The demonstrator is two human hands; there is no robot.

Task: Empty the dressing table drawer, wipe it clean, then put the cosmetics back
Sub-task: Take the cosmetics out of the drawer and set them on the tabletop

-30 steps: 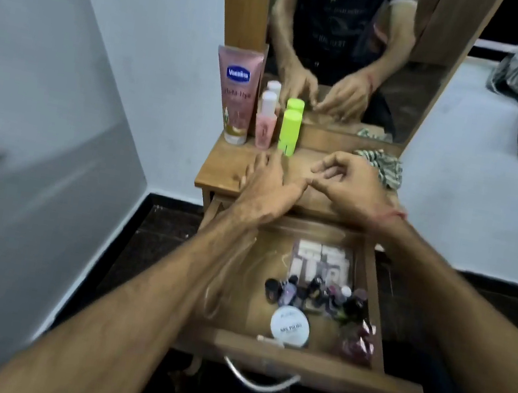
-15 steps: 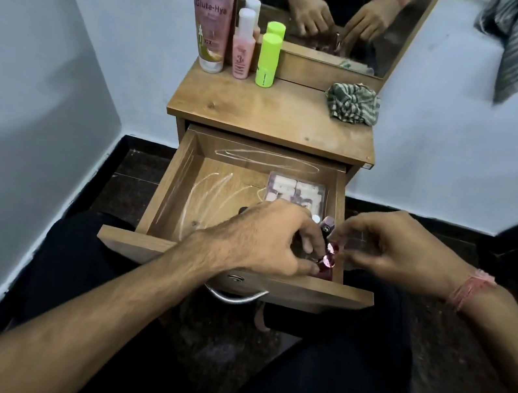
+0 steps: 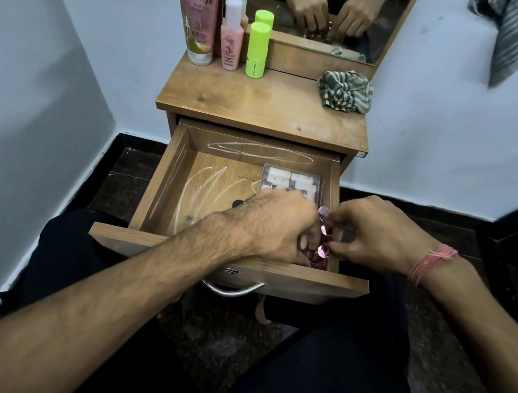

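Observation:
The wooden drawer (image 3: 229, 265) of the dressing table is pulled out. My left hand (image 3: 276, 230) reaches into its right front corner, fingers curled over several small bottles that it mostly hides. My right hand (image 3: 377, 236) meets it there, fingertips pinched on pink-capped bottles (image 3: 323, 251). A clear box of pale blocks (image 3: 291, 179) lies at the drawer's back right. White streaks (image 3: 204, 187) mark the bare left part of the drawer floor.
On the table top (image 3: 266, 105) stand a pink Vaseline tube (image 3: 197, 4), a small pink bottle (image 3: 230, 40) and a green stick (image 3: 257, 50) at the back left. A crumpled striped cloth (image 3: 345, 90) lies at the back right. White walls flank the table.
Both hands came down from the table top into the drawer's right front corner. Over the last half second they have stayed on the small bottles there.

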